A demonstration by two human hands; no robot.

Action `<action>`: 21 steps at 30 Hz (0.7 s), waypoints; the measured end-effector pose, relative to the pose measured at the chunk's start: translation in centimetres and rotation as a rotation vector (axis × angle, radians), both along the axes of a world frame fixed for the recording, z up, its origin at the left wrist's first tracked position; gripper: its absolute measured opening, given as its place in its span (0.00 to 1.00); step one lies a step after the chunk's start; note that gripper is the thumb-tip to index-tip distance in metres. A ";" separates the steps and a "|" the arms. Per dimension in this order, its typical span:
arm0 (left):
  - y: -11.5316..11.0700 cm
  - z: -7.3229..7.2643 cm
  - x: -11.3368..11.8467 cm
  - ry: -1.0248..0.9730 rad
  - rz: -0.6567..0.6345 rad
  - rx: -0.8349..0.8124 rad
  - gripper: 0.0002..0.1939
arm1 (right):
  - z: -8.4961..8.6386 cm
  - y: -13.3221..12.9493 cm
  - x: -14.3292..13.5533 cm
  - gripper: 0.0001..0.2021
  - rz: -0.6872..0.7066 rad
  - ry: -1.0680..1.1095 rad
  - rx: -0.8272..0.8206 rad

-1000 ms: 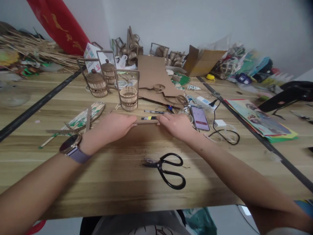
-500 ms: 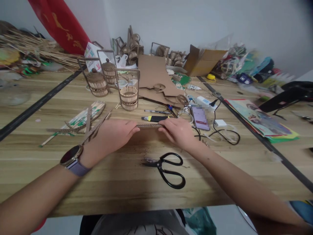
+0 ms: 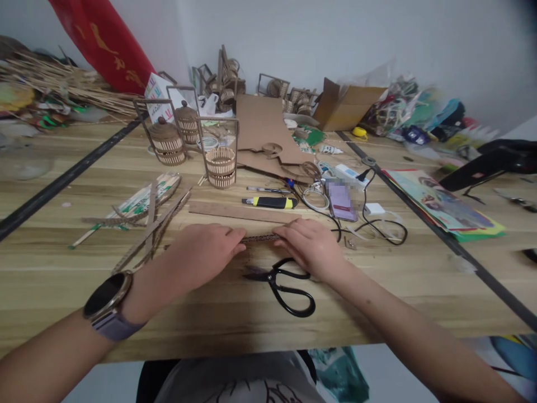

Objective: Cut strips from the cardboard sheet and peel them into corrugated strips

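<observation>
Between my two hands runs a narrow strip of corrugated cardboard [image 3: 260, 238], its ridged edge facing up. My left hand [image 3: 210, 250], with a watch at the wrist, pinches the strip's left end. The right end is pinched by my right hand [image 3: 311, 246]. A flat brown cardboard strip [image 3: 239, 211] lies just beyond my fingers. Black-handled scissors [image 3: 272, 277] rest on the table on the near side, partly under my right hand. Past the flat strip is a black and yellow utility knife [image 3: 271, 202].
Small slatted baskets with tall handles, one of them open-topped [image 3: 221, 167], stand at the back left. Cut cardboard strips [image 3: 151, 224] lie left. A phone [image 3: 340, 198] and cables sit at right. Behind are a cardboard sheet [image 3: 262, 120] and an open box [image 3: 348, 106].
Both hands have come nearer to me and lower with the corrugated strip. The flat brown strip beyond them now shows. My right hand has reached the scissors' handles.
</observation>
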State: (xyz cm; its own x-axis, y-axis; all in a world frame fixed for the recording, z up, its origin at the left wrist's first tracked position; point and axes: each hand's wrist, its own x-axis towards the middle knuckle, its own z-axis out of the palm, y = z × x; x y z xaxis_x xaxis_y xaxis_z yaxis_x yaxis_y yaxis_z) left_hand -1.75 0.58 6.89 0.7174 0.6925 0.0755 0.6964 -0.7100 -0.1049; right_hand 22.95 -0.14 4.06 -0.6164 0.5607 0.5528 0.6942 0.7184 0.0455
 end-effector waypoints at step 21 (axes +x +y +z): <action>-1.3 -0.6 -2.7 -0.315 -0.076 0.450 0.15 | -3.6 -7.8 3.0 0.11 -0.279 -0.041 -0.620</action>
